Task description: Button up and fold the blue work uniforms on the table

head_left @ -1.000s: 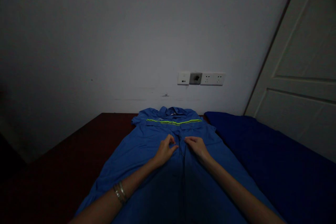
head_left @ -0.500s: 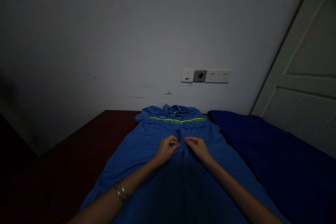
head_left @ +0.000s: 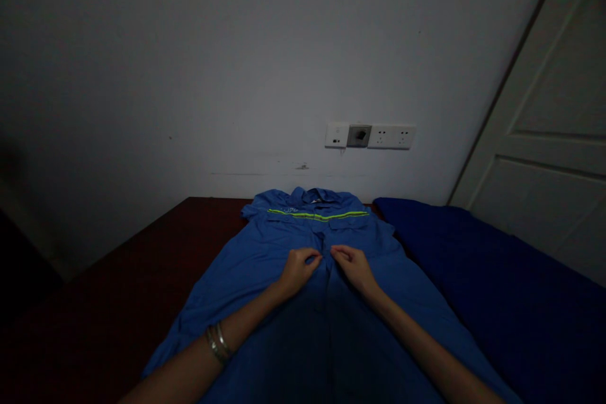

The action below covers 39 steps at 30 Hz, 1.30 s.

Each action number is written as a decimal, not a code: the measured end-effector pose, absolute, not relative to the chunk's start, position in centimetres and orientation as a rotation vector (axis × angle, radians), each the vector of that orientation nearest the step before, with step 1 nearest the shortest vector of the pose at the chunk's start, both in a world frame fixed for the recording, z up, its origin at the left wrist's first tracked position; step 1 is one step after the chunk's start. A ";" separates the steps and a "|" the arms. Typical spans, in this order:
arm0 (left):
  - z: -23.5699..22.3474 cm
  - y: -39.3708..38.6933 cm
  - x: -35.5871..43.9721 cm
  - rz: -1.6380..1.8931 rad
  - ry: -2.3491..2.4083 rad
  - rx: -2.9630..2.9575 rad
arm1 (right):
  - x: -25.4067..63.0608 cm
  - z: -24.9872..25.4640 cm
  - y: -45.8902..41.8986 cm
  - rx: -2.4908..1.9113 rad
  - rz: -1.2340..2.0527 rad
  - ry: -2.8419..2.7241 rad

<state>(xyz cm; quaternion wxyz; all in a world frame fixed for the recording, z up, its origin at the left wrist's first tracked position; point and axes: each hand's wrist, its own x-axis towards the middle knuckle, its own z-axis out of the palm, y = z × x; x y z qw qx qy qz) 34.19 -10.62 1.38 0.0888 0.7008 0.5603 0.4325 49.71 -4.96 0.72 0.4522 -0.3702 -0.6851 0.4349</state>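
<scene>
A narrow pinch is formed by the **left hand** (head_left: 297, 271) and the **right hand** (head_left: 354, 268), fingertips curled toward the thumbs on either side of the **front opening** (head_left: 326, 271). Cloth appears to be caught in each pinch, but this cannot be confirmed in the dim light. Compared with half a second earlier, the fingertips have been brought slightly closer together, leaving only a small gap across the opening; little else has been altered.

The **blue coverall** (head_left: 246, 271) is laid out flat beneath both hands, with its collar lying beyond them. A **reflective yellow-green stripe** (head_left: 317, 215) is seen across the chest, past the fingertips. **Metal bangles** (head_left: 215, 342) are worn on the left wrist, nearer the viewer. To the left of the coverall, a **dark reddish surface** (head_left: 142, 265) is seen; to the right, **dark blue bedding** (head_left: 473, 278). Farther beyond the grip, a **wall socket panel** (head_left: 369, 136) is mounted, with a **white panelled door** (head_left: 534, 107) to the right.
</scene>
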 end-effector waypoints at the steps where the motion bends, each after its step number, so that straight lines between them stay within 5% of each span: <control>1: 1.4 -10.7 34.3 1.285 1.658 2.062 | 49.7 0.8 -5.1 -0.897 1.093 -1.689; 29: 1.6 -10.7 34.5 1.293 1.634 2.020 | 49.6 0.1 -5.1 -0.929 1.143 -1.694; 39: 1.3 -10.6 34.4 1.313 1.637 2.018 | 49.5 0.1 -4.7 -0.853 1.537 -1.402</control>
